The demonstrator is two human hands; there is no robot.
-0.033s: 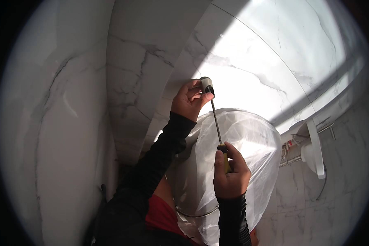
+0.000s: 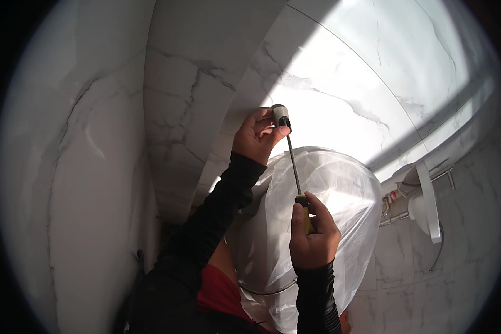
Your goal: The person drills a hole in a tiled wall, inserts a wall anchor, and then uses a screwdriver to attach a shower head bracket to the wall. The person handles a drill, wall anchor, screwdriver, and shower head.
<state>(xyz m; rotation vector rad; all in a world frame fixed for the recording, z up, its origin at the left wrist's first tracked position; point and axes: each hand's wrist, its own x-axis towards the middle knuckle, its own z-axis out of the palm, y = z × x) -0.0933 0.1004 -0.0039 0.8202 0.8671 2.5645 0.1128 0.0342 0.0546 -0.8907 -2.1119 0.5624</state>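
My left hand (image 2: 256,134) is closed around a small pale cylindrical fitting (image 2: 281,113) with a dark opening, held up at the marble-patterned wall. In my right hand (image 2: 315,234), lower and to the right, is a screwdriver (image 2: 293,164) with a yellow and black handle. Its long thin shaft slants up to the fitting, and the tip end is at the dark opening; my left thumb lies beside it. Whether the tip is seated on a screw cannot be made out. How the fitting meets the wall is partly hidden by my left fingers.
Translucent plastic sheeting (image 2: 331,172) covers a large rounded form below my hands. A flexible metal hose (image 2: 270,292) curves at its lower edge. At the right are a white basin (image 2: 427,206) and pipes (image 2: 395,219). Strong sunlight falls across the marble-patterned wall (image 2: 339,100).
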